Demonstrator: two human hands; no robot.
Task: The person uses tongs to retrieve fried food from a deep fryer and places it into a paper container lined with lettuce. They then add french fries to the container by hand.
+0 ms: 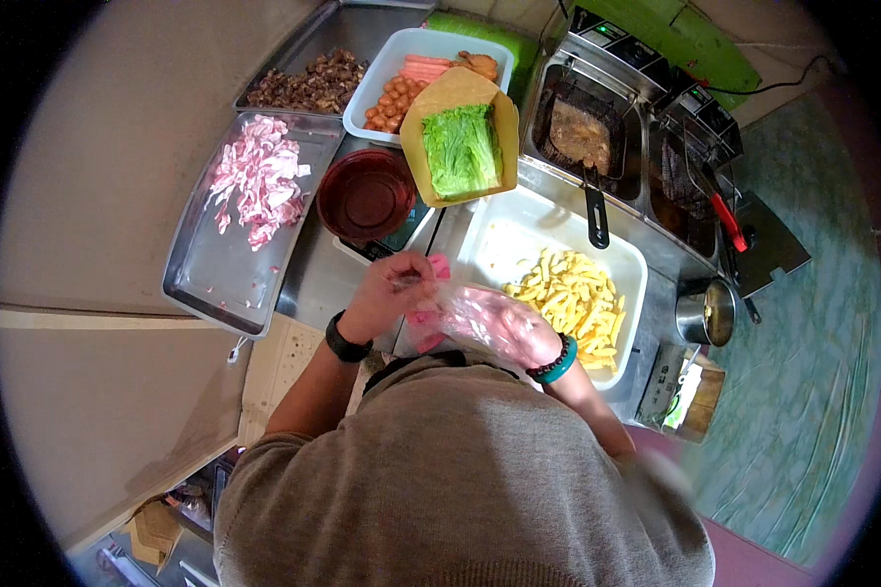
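My left hand point(390, 292), with a black wristband, is closed in a pinch on a crinkled clear plastic glove point(460, 311). The glove lies over my right hand point(519, 328), which has a teal bracelet and points toward the left one. Pink patches show at the glove's upper and lower edges. Glare and plastic blur the right fingers. Both hands are in front of my chest, between a dark red bowl point(366, 194) and a white tub point(625, 256) of cut fries point(570, 303). Beyond them stands a brown paper box point(507, 147) with lettuce point(460, 152) in it.
Pink-and-white sliced meat point(259, 181) lies in a metal tray point(201, 279) at left. Behind are browned meat pieces point(308, 86) and a tub point(387, 51) of sausages. Fryers point(636, 112) with baskets stand at right, near a metal pot point(693, 311) and a small box point(661, 382).
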